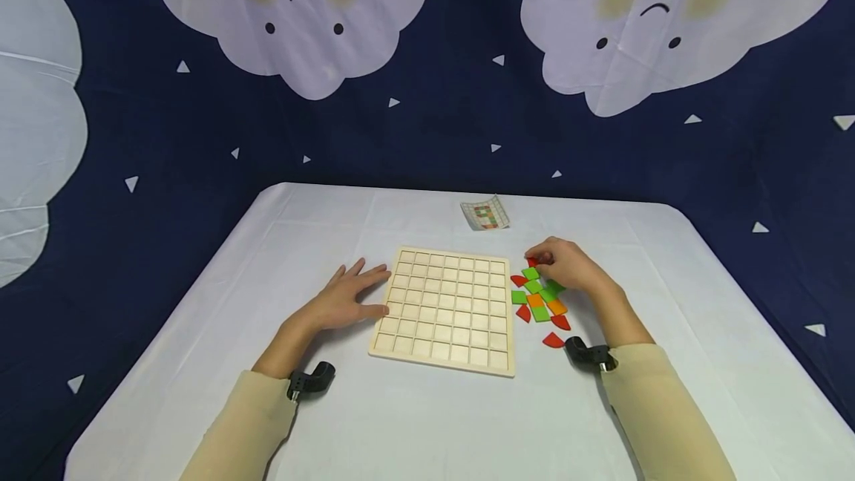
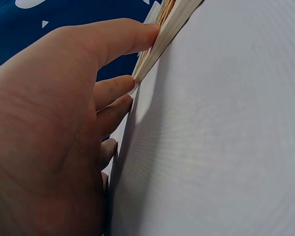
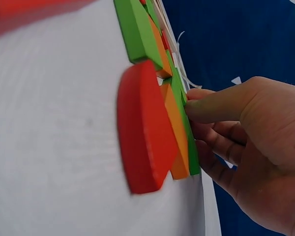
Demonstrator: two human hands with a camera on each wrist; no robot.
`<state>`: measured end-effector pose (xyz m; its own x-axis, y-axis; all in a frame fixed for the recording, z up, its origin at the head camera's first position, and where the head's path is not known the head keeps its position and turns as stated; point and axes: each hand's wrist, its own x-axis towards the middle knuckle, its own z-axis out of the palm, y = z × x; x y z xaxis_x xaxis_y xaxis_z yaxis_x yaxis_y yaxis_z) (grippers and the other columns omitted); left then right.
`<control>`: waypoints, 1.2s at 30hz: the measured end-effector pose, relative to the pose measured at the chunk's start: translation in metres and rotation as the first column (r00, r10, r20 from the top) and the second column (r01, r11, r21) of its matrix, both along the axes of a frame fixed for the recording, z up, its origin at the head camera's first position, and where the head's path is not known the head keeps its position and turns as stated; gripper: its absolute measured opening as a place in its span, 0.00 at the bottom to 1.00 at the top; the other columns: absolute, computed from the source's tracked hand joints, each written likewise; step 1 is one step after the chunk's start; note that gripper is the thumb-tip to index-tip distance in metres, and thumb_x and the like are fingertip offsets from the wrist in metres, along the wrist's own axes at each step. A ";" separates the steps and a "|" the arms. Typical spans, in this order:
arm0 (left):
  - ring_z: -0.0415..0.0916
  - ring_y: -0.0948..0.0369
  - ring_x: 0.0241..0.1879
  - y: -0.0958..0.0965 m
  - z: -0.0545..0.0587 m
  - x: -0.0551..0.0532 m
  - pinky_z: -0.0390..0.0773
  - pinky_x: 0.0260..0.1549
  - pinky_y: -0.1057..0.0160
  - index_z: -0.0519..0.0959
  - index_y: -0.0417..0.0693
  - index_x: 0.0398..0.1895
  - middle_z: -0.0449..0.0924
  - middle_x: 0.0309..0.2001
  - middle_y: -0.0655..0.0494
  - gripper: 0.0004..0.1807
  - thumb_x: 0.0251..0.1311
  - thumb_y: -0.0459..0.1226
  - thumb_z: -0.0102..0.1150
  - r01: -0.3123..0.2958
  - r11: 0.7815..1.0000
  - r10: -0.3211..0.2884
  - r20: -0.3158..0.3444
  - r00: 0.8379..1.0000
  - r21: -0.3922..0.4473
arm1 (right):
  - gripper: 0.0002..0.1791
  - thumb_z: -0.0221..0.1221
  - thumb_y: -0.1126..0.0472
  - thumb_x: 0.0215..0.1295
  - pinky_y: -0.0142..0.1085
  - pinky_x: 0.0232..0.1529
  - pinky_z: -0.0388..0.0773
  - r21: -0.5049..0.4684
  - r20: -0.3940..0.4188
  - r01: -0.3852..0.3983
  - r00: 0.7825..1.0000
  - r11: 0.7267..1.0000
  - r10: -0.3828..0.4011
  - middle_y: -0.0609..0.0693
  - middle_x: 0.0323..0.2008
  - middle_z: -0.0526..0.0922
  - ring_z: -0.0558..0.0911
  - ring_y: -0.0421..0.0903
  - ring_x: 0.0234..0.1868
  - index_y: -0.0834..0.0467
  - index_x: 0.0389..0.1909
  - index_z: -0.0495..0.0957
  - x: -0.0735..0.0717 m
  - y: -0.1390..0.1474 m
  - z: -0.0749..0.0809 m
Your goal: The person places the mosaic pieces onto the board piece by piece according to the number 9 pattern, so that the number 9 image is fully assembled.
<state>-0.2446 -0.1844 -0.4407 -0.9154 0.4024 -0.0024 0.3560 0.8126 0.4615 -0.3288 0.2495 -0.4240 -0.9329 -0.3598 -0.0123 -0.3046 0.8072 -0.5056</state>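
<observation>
A wooden grid board with square recesses lies flat on the table. At its left edge is my left hand, its fingers spread and the thumb touching the frame; the left wrist view has the thumb against the board's side. Right of the board lies a loose cluster of flat red, green and orange blocks. Over its far end my right hand has its thumb and fingers curled about a red block, partly hidden by them. The right wrist view shows the thumb beside green blocks.
A small printed pattern card, slightly curled, sits near the table's far edge. One red curved block lies nearest me, close to the right wrist camera mount. Behind the white-covered table hangs a dark blue cloth with clouds.
</observation>
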 end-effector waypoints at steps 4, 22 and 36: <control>0.37 0.50 0.74 0.000 0.000 0.001 0.31 0.69 0.46 0.65 0.54 0.71 0.57 0.72 0.59 0.41 0.54 0.58 0.61 0.002 1.000 -0.002 -0.004 1.000 0.006 | 0.16 0.60 0.67 0.61 0.45 0.41 0.69 -0.010 -0.003 0.002 1.000 1.000 -0.002 0.55 0.40 0.77 0.71 0.53 0.39 0.61 0.51 0.82 0.000 0.001 0.000; 0.38 0.49 0.74 0.000 0.000 0.001 0.32 0.68 0.45 0.65 0.54 0.71 0.57 0.72 0.58 0.41 0.54 0.57 0.62 0.004 1.000 -0.004 -0.005 1.000 0.015 | 0.17 0.60 0.65 0.61 0.41 0.34 0.67 0.001 -0.013 0.003 1.000 1.000 -0.003 0.52 0.32 0.76 0.71 0.50 0.34 0.60 0.51 0.82 -0.004 0.007 -0.004; 0.38 0.49 0.74 -0.001 -0.002 0.000 0.32 0.68 0.44 0.65 0.54 0.71 0.57 0.72 0.58 0.40 0.55 0.57 0.61 0.012 1.000 -0.012 -0.012 1.000 0.015 | 0.18 0.60 0.63 0.61 0.41 0.33 0.68 -0.041 -0.021 0.040 0.999 0.998 -0.041 0.53 0.34 0.78 0.71 0.51 0.35 0.62 0.52 0.81 0.000 0.003 -0.001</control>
<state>-0.2447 -0.1850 -0.4427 -0.9103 0.4136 0.0151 0.3717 0.8009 0.4694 -0.3287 0.2522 -0.4249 -0.9465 -0.3219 0.0220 -0.2838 0.7980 -0.5316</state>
